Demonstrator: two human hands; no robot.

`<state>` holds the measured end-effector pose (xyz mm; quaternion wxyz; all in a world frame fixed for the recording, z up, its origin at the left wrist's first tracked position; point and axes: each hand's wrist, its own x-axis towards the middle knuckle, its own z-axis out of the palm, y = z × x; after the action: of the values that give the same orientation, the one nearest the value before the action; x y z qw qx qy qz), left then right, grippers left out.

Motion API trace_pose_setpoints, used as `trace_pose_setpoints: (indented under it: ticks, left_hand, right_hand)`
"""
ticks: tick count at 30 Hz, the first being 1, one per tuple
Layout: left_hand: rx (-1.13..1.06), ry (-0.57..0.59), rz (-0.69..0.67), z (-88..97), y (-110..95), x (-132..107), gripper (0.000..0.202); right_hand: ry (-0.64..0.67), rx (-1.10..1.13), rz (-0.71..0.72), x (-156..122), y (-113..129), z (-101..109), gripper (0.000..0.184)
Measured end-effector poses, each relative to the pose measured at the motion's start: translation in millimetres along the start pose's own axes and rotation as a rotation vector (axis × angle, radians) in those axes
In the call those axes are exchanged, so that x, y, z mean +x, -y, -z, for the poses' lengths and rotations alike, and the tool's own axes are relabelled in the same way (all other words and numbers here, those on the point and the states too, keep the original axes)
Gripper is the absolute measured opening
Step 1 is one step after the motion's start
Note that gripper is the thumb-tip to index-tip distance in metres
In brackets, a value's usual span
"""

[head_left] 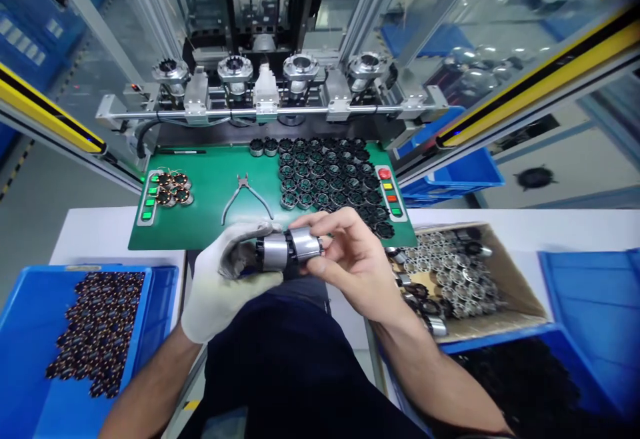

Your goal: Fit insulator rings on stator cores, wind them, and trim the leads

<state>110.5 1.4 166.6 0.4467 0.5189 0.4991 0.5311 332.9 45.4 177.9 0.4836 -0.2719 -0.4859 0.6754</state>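
Observation:
My left hand [225, 275], in a white glove with grey fingertips, is closed around a silver stator core [275, 252] with black toothed plastic ends. The bare fingers and thumb of my right hand [357, 262] grip a second silver stator core [306, 244]. Both cores lie end to end, sideways, above the front edge of the green work surface [220, 225]. Whether they are joined or only touching, I cannot tell. Just beyond my left hand, pliers [243, 189] with grey handles lie spread. Past my right hand stand many black-topped stator cores [325, 175] in rows.
Copper-wound stators [173, 189] sit at the green surface's left; more fill a blue bin [15, 312]. Four metal fixtures [235, 69] line the machine behind. A red button [384, 173] tops the right panel. A cardboard box [520, 285] of metal rings and a bin of black parts [520, 379] stand right.

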Motion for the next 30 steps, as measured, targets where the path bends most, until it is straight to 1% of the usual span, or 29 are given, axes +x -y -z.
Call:
trace_pose_setpoints:
  ticks: [2,5,7,8,10,12,14,16,19,20,22,26,28,30]
  left_hand:
    - [-0.007,-0.015,0.009,5.6,2,-3,0.060]
    - [0.009,-0.045,0.057,14.9,7,-7,0.066]
    - [0.043,-0.051,0.070,23.6,7,-8,0.062]
    - [0.087,-0.051,0.051,29.4,7,-8,0.056]
    - [0.281,-0.069,-0.035,44.2,6,-6,0.046]
    - [0.583,-0.121,-0.107,61.9,11,-3,0.038]
    - [0.834,-0.175,-0.079,79.4,26,1,0.037]
    - [0.934,-0.204,0.002,93.3,48,6,0.039]
    - [0.934,-0.197,0.060,104.5,78,8,0.037]
    - [0.923,-0.189,0.061,105.9,84,7,0.037]
    - [0.893,-0.168,0.066,106.1,89,3,0.037]
    - [0.800,-0.125,0.067,101.5,84,-4,0.031]
    - [0.738,-0.140,0.062,99.1,77,-7,0.034]
    - [0.652,-0.173,0.050,98.0,70,-10,0.042]
  right_hand:
    - [-0.019,-0.024,-0.050,4,-2,-7,0.037]
    - [-0.005,-0.056,-0.117,7,-5,-13,0.045]
    - [-0.023,-0.118,-0.088,9,-10,-15,0.040]
    - [-0.040,-0.180,-0.053,10,-13,-16,0.037]
    - [-0.070,-0.367,0.033,13,-24,-16,0.033]
    - [-0.068,-0.593,0.093,17,-42,-14,0.033]
    - [-0.046,-0.759,0.104,24,-65,-10,0.034]
    - [-0.017,-0.826,0.077,31,-91,-6,0.031]
    - [0.007,-0.851,0.042,38,-120,-2,0.026]
    - [0.012,-0.860,0.036,39,-126,-1,0.027]
    - [0.018,-0.879,0.026,39,-131,-2,0.029]
    - [0.022,-0.911,0.023,39,-124,-4,0.026]
    - [0.018,-0.909,0.031,40,-116,-5,0.025]
    - [0.010,-0.898,0.053,41,-107,-7,0.026]
